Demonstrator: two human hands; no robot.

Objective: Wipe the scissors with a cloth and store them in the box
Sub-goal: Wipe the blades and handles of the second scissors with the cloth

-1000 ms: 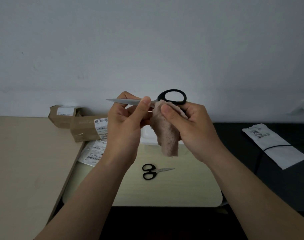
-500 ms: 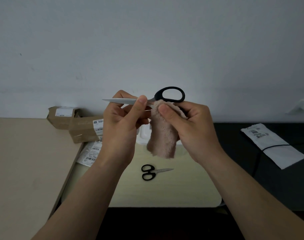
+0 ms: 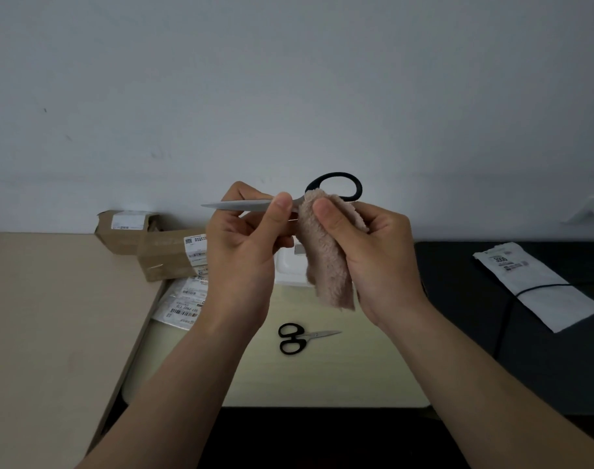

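While the left hand (image 3: 241, 255) pinches the big scissors (image 3: 245, 205) by the blade, thumb on top, the right hand (image 3: 377, 255) grips a fuzzy beige cloth (image 3: 326, 265) folded round them near the pivot, all held up above the desk. Smaller scissors (image 3: 297, 337) lie flat on the pale mat (image 3: 356, 374) below. White box (image 3: 289, 270) sits behind, mostly hidden by the hands.

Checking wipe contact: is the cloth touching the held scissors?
Touching. Head view: the cloth wraps the large scissors near the pivot, pinched by the right hand.
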